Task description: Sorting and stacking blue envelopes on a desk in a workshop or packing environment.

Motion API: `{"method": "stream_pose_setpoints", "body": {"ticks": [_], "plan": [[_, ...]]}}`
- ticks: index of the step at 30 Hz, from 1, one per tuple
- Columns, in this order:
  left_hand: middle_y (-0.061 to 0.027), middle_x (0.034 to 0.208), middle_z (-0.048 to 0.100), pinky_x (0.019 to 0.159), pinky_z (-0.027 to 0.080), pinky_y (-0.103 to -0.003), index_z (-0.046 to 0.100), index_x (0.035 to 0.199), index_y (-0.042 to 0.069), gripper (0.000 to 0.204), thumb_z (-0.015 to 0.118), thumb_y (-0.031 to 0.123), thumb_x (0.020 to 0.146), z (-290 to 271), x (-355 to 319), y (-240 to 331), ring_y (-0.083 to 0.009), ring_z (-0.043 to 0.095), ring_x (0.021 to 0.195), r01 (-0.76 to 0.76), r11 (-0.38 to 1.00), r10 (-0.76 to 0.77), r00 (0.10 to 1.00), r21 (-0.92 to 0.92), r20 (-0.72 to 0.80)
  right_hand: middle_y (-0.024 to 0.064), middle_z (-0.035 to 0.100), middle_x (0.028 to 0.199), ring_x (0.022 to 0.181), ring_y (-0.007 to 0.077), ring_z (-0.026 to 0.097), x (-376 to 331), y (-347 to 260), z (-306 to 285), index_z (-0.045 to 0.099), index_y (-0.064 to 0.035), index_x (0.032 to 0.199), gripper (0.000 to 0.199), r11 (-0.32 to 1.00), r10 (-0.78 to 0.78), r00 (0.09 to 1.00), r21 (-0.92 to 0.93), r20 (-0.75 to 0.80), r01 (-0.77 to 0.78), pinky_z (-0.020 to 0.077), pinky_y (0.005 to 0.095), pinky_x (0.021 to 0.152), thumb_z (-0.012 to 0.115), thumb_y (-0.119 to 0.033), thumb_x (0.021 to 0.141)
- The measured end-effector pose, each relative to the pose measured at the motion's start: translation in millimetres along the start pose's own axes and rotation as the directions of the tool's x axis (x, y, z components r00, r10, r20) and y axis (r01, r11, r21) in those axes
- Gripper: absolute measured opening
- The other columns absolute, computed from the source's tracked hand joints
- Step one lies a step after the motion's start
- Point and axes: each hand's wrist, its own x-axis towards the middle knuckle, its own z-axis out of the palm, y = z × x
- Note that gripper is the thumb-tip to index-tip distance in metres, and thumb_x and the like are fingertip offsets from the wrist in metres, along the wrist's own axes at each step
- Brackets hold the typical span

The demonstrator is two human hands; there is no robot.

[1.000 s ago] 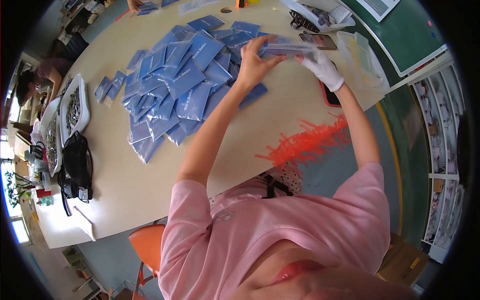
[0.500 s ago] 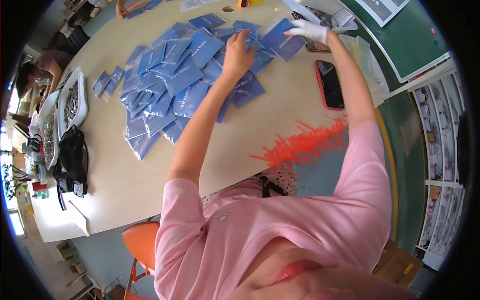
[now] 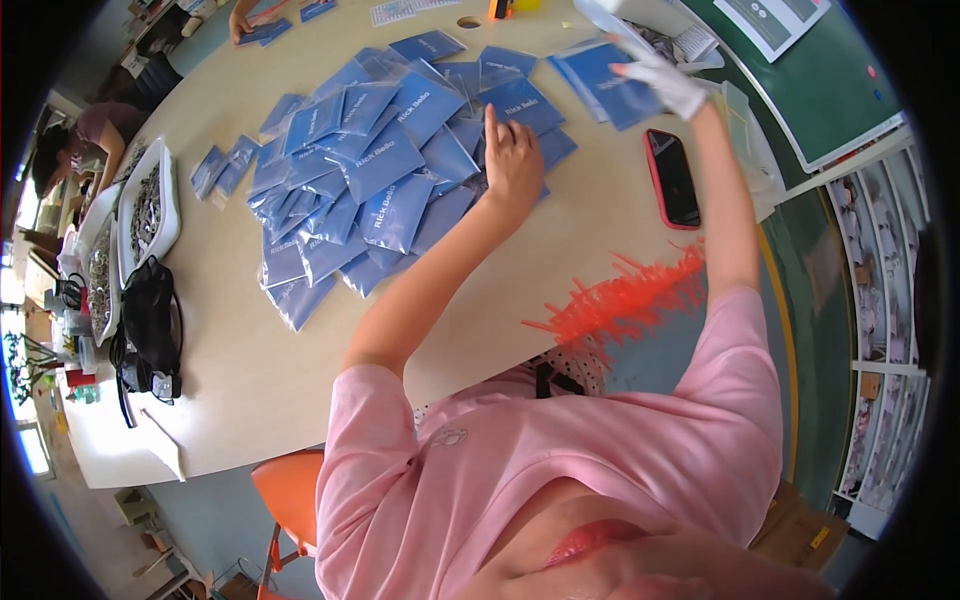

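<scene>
Resting flat and open on the heap of blue plastic pouches mid-bench: left hand. Gloved right hand grips a few pouches far right; most look unsorted.

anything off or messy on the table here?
The blue packets lie in a loose overlapping heap rather than a stack, under the left hand. The red strips hang over the table edge. The phone lies flat; nothing looks spilled or damaged.
</scene>
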Motion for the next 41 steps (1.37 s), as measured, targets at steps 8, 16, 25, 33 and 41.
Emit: {"method": "stream_pose_setpoints", "body": {"ticks": [8,16,25,33,41], "plan": [[-0.0289,0.134,0.055,0.105,0.040,-0.054,0.058,0.125,-0.009,0.048,0.058,0.019,0.086,-1,-16,41,-0.0443,0.045,0.133,0.058,0.992,-0.054,0.998,-0.112,0.038,0.0166,0.066,0.123,0.115,0.0212,0.060,42,53,80,0.053,0.0060,0.135,0.069,0.924,0.323,0.946,-0.219,0.013,-0.312,0.0440,0.0309,0.101,0.073,-0.041,0.088],[-0.0323,0.149,0.039,0.107,0.039,-0.058,0.047,0.146,0.007,0.056,0.056,0.014,0.091,-17,-15,23,-0.0484,0.042,0.136,0.004,0.971,-0.028,0.995,-0.241,-0.098,0.0118,0.061,0.130,0.116,0.0161,0.057,11,20,26,0.041,0.0046,0.148,0.073,0.990,0.120,0.990,0.080,-0.079,-0.113,0.0433,0.0282,0.100,0.071,-0.032,0.092],[-0.0307,0.160,0.015,0.114,0.035,-0.047,0.009,0.158,0.004,0.109,0.083,0.011,0.077,-10,-1,15,-0.0462,0.030,0.144,0.159,-0.010,-0.505,0.851,-0.987,0.142,0.0141,0.042,0.151,0.136,0.0189,0.044,-10,35,24,0.030,0.0058,0.153,0.073,0.972,-0.091,0.993,0.208,-0.081,0.106,0.0322,0.0306,0.114,0.065,-0.025,0.097],[-0.0054,0.099,0.066,0.073,0.048,-0.026,0.055,0.121,-0.001,0.033,0.069,0.004,0.092,-17,9,8,-0.0111,0.061,0.088,0.223,-0.596,-0.374,0.773,-0.771,0.512,0.0145,0.040,0.153,0.131,0.0189,0.049,-43,34,18,0.028,0.0048,0.154,0.072,0.922,-0.024,0.986,0.379,-0.165,0.086,0.0400,0.0308,0.109,0.065,-0.014,0.095],[-0.0060,0.138,0.057,0.109,0.039,-0.040,0.049,0.142,0.014,0.057,0.061,0.046,0.097,-31,22,-1,-0.0229,0.055,0.124,0.284,-0.504,-0.258,0.852,-0.816,0.456,0.0087,0.042,0.153,0.138,0.0220,0.043,-59,32,73,0.035,-0.0049,0.153,0.069,0.938,-0.210,0.946,0.223,-0.248,0.267,0.0408,0.0337,0.111,0.069,-0.012,0.093]]}}
